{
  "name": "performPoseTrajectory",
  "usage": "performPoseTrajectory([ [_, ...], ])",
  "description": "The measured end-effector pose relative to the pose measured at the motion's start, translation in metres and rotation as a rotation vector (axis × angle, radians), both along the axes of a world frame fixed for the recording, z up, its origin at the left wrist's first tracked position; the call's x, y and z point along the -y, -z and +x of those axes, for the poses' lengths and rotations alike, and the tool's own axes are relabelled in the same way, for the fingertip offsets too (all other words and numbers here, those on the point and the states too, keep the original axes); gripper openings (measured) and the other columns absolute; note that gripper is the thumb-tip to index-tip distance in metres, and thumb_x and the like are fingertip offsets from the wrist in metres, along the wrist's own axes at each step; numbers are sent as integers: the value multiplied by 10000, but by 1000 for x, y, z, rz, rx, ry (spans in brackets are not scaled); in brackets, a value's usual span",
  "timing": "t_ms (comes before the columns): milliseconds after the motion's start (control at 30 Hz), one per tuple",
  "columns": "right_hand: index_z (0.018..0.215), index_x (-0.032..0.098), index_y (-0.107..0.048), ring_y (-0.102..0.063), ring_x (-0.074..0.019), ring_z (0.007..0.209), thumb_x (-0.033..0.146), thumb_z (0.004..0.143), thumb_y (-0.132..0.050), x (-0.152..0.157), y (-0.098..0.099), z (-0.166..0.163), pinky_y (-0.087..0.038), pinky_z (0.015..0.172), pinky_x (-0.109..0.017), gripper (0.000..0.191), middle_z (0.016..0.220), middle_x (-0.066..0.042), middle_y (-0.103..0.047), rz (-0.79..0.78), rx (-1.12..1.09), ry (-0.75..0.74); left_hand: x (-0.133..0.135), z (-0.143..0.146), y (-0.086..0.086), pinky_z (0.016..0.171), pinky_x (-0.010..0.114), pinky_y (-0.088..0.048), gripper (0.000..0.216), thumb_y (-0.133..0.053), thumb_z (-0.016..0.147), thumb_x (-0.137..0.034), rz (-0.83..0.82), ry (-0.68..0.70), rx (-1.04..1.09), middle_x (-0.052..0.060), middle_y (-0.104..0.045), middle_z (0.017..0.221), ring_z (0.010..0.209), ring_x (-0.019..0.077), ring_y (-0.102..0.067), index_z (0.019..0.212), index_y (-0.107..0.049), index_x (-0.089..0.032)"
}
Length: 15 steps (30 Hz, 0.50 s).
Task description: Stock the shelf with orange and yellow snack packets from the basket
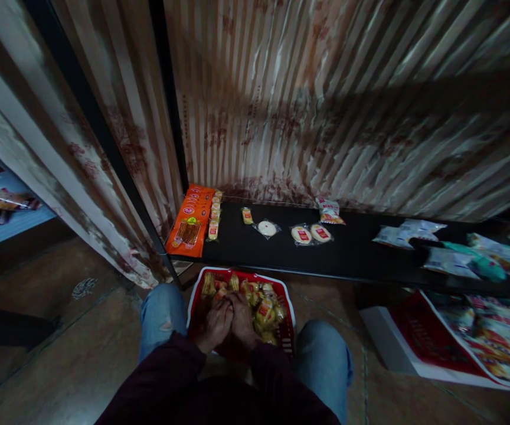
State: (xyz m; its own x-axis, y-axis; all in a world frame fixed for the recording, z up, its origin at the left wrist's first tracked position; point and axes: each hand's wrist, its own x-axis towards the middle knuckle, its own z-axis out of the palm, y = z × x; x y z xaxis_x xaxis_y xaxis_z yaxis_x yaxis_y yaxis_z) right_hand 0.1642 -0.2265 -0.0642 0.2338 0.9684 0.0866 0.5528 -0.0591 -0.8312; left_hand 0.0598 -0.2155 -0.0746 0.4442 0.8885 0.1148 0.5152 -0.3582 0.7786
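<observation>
Both hands meet over a red basket with a white rim that stands on the floor between my knees. My left hand is closed, its fingers curled against the other hand. Pressed up to it, my right hand is closed too. Whatever lies between the fingers is hidden. Several wrapped yellow snacks fill the basket's right side, and a ridged yellow pack sits at its back left. Dim light blurs the small packs around the fingertips.
Along a low black shelf lie orange snack bags, a row of small yellow packs, round white wrapped cakes and a white-red bag. A box of snack bags stands at right. Black posts rise at left.
</observation>
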Motion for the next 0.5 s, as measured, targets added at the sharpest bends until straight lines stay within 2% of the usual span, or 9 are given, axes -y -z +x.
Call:
performPoseTrajectory([
  [133, 1029, 198, -717, -590, -266, 1109, 86, 709, -454, 25, 15, -1, -455, 986, -393, 429, 1138, -124, -663, -49, 115, 21, 22, -7, 24, 1042, 463, -442, 427, -309, 904, -290, -1, -86, -37, 150, -638, 1210, 1172, 235, -572, 1180, -608, -159],
  [300, 1070, 181, -697, -584, -270, 1132, 132, 773, -434, 41, 31, -4, -471, 975, -405, 400, 1165, -150, -648, -46, 173, 44, 31, -9, 47, 1049, 490, -433, 456, -352, 821, -175, -16, -129, -148, 170, -601, 1274, 1225, 264, -534, 1188, -617, -117],
  [500, 1076, 160, -678, -619, -246, 1067, 120, 781, -401, 45, 36, -2, -475, 969, -390, 407, 1103, -150, -674, -36, 143, 39, 36, -9, 51, 1100, 497, -369, 536, -427, 759, -168, -33, -89, -178, 137, -544, 1356, 1321, 270, -430, 1275, -567, -132],
])
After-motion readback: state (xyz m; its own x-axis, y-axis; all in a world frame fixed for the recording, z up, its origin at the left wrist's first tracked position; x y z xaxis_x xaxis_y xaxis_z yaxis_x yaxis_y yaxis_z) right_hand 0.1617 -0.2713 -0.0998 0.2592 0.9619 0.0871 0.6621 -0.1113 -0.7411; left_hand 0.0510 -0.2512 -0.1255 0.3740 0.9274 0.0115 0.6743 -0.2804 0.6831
